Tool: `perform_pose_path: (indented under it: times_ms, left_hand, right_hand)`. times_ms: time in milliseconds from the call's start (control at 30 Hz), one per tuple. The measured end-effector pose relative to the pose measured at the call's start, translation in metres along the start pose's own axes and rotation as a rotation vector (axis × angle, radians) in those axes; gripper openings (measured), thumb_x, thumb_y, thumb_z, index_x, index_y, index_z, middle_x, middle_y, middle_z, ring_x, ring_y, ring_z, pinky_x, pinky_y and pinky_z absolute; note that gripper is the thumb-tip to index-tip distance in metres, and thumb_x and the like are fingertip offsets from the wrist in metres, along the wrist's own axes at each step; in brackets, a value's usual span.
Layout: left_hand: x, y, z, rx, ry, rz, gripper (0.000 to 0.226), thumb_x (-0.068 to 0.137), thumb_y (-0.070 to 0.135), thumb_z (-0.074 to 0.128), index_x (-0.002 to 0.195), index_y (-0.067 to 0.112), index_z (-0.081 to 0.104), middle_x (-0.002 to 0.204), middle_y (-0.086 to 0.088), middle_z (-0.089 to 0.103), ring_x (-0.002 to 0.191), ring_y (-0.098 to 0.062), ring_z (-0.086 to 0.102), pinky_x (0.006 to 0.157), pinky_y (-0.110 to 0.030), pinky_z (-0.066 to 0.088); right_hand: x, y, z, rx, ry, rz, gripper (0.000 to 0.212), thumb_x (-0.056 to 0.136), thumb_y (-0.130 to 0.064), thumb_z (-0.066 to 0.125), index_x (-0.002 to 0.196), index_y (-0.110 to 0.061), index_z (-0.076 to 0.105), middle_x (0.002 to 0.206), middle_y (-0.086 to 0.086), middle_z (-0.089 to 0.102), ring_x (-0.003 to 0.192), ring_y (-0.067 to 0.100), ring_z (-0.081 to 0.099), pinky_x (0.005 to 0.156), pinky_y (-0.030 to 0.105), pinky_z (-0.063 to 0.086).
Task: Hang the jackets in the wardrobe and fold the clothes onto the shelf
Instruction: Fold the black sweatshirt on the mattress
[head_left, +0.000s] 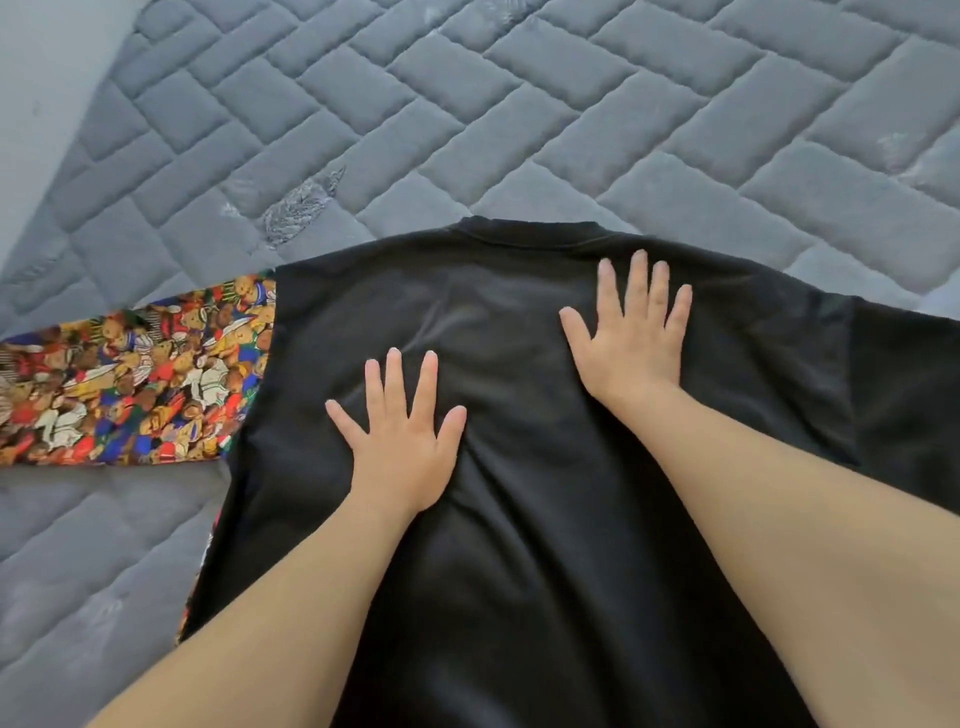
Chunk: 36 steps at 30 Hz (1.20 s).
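Observation:
A black T-shirt (498, 322) lies spread flat on the bed, collar at the far end, one sleeve reaching out to the right. My left hand (400, 431) presses flat on the middle of the shirt with fingers spread. My right hand (634, 332) lies flat higher up, near the right shoulder, fingers straight and spread too. Under the shirt's left side a colourful garment printed with teddy bears (135, 384) sticks out to the left.
The grey quilted bed cover (519, 114) fills the view beyond and to the left of the clothes. A pale wall or floor strip (36, 78) shows at the top left corner.

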<state>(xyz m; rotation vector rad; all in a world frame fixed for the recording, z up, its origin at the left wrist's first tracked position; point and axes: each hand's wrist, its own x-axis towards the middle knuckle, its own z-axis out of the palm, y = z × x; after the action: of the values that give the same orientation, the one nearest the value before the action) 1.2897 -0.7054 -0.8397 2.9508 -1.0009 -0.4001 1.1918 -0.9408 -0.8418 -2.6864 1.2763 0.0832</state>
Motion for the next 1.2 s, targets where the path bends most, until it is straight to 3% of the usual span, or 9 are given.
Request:
perform_pose_path:
  times_ms: [200, 333, 433, 500, 600, 767, 900, 1067, 1200]
  left_hand:
    - [0.094, 0.007, -0.021, -0.016, 0.078, 0.051, 0.071, 0.094, 0.064, 0.004, 0.157, 0.032, -0.007, 0.166, -0.002, -0.010, 0.151, -0.023, -0.017, 0.111, -0.068, -0.012]
    - [0.170, 0.025, -0.051, 0.020, 0.126, 0.139, 0.065, 0.101, 0.052, 0.019, 0.157, 0.021, 0.009, 0.163, -0.004, 0.009, 0.152, -0.026, -0.003, 0.115, -0.062, -0.013]
    - [0.201, 0.052, -0.076, 0.045, 0.150, 0.263, 0.043, 0.099, 0.034, 0.039, 0.137, 0.015, 0.044, 0.136, -0.010, 0.043, 0.130, -0.034, 0.036, 0.118, -0.055, 0.012]
    - [0.201, 0.059, -0.083, 0.007, 0.253, 0.363, 0.025, 0.091, 0.021, 0.049, 0.112, 0.012, 0.057, 0.111, -0.010, 0.054, 0.106, -0.034, 0.049, 0.105, -0.045, 0.032]
    - [0.165, 0.047, -0.067, -0.098, 0.411, 0.311, 0.014, 0.082, 0.004, 0.060, 0.095, 0.007, 0.059, 0.108, -0.015, 0.057, 0.099, -0.038, 0.053, 0.100, -0.047, 0.039]
    - [0.128, 0.027, -0.024, -0.177, 0.441, 0.243, 0.022, 0.078, -0.004, 0.071, 0.095, 0.010, 0.067, 0.128, -0.013, 0.059, 0.109, -0.037, 0.053, 0.099, -0.055, 0.041]
    - [0.133, 0.026, -0.021, -0.218, 0.490, 0.289, 0.035, 0.079, -0.003, 0.070, 0.107, 0.014, 0.056, 0.135, -0.006, 0.058, 0.113, -0.032, 0.052, 0.101, -0.052, 0.038]
    - [0.132, 0.025, -0.017, -0.260, 0.544, 0.286, 0.048, 0.083, 0.002, 0.070, 0.126, 0.015, 0.052, 0.123, -0.006, 0.063, 0.109, -0.027, 0.050, 0.101, -0.048, 0.038]
    - [0.129, 0.023, -0.022, -0.294, 0.490, 0.259, 0.027, 0.083, 0.002, 0.065, 0.109, 0.007, 0.066, 0.111, -0.010, 0.063, 0.099, -0.034, 0.055, 0.098, -0.047, 0.039]
  right_hand:
    - [0.062, -0.011, 0.001, 0.065, 0.188, 0.159, 0.072, 0.099, -0.058, 0.010, 0.157, -0.015, 0.012, 0.164, 0.011, 0.012, 0.152, 0.028, 0.007, 0.122, 0.052, 0.002]
    - [0.066, -0.013, 0.003, 0.147, 0.281, 0.177, 0.051, 0.096, -0.030, 0.029, 0.144, -0.016, 0.040, 0.160, 0.007, 0.028, 0.150, 0.025, 0.016, 0.122, 0.048, 0.005]
    - [0.064, -0.013, 0.003, 0.175, 0.314, 0.181, 0.044, 0.089, -0.020, 0.035, 0.130, -0.014, 0.049, 0.151, 0.007, 0.040, 0.147, 0.026, 0.023, 0.121, 0.049, 0.010]
    - [0.064, -0.013, 0.004, 0.172, 0.336, 0.170, 0.036, 0.088, -0.016, 0.040, 0.121, -0.012, 0.052, 0.145, 0.008, 0.046, 0.145, 0.028, 0.028, 0.120, 0.050, 0.013]
    - [0.065, -0.011, 0.007, 0.165, 0.384, 0.149, 0.023, 0.085, -0.010, 0.050, 0.108, -0.012, 0.053, 0.138, 0.009, 0.052, 0.141, 0.030, 0.035, 0.118, 0.052, 0.019]
    - [0.068, -0.009, 0.010, 0.165, 0.408, 0.116, 0.017, 0.085, -0.009, 0.049, 0.102, -0.013, 0.051, 0.135, 0.010, 0.053, 0.139, 0.031, 0.037, 0.117, 0.051, 0.019]
    - [0.067, -0.009, 0.008, 0.187, 0.416, 0.094, 0.016, 0.086, -0.009, 0.048, 0.100, -0.011, 0.053, 0.134, 0.010, 0.054, 0.139, 0.032, 0.038, 0.116, 0.051, 0.020]
    - [0.066, -0.008, 0.008, 0.256, 0.451, 0.061, 0.014, 0.086, -0.010, 0.048, 0.098, -0.012, 0.054, 0.133, 0.007, 0.056, 0.136, 0.028, 0.042, 0.117, 0.048, 0.020]
    - [0.063, -0.007, 0.005, 0.298, 0.486, 0.043, 0.015, 0.082, -0.009, 0.050, 0.096, -0.012, 0.058, 0.127, 0.005, 0.059, 0.126, 0.024, 0.049, 0.116, 0.042, 0.021]
